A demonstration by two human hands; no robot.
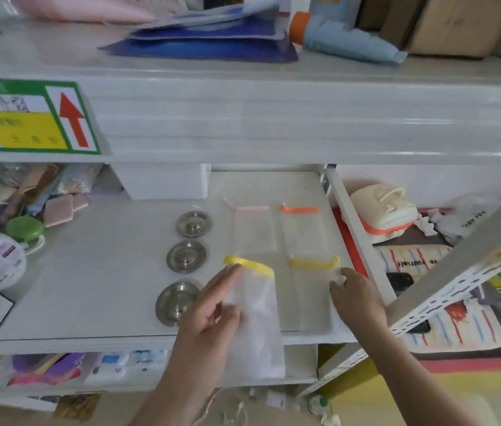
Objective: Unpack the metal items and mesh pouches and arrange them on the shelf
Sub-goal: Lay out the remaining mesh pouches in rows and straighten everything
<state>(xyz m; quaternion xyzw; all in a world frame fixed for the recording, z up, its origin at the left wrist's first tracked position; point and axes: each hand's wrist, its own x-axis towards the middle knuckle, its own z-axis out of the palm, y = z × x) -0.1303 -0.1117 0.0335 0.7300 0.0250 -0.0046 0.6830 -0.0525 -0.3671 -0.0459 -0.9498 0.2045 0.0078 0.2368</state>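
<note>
Three round metal discs lie in a column on the white shelf (104, 287): far disc (194, 223), middle disc (186, 256), near disc (178, 302). To their right lie mesh pouches: a pink-trimmed pouch (254, 229), an orange-trimmed pouch (303, 232) and a yellow-trimmed pouch (314, 290). My left hand (212, 315) holds another yellow-trimmed mesh pouch (258, 321) over the shelf's front edge, fingers stretched along it. My right hand (355, 295) rests its fingertips on the right edge of the flat yellow-trimmed pouch.
A white box (166, 181) stands at the back of the shelf. Toiletries, a green round case (24, 229) and packets crowd the left end. A white upright post (357, 241) borders the shelf on the right, with towels beyond. An upper shelf (274, 124) overhangs.
</note>
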